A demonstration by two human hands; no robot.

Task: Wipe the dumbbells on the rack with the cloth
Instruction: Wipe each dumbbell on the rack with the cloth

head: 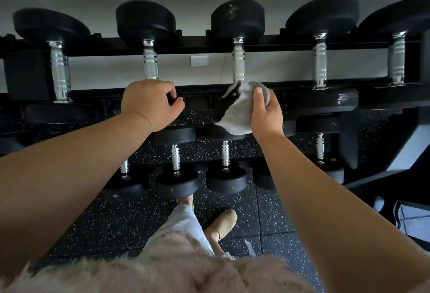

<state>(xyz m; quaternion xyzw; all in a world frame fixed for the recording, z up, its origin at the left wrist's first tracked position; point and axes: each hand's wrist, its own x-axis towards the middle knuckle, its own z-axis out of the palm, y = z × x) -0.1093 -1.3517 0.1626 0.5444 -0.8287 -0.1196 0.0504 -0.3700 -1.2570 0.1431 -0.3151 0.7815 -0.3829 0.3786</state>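
Several black dumbbells with chrome handles lie across the top tier of the black rack [290,47]. My right hand [265,111] grips a grey cloth [237,113] over the near head of the middle dumbbell [238,62], whose far head carries white smudges. My left hand [151,104] rests with curled fingers on the near head of the dumbbell to its left [150,62]; whether it grips the head I cannot tell. The near heads of both dumbbells are hidden by my hands and the cloth.
Smaller dumbbells [176,181] sit on a lower tier below my hands. The floor [274,218] is black rubber with white flecks, and my feet [221,222] stand close to the rack. A white wall with a socket [199,60] lies behind.
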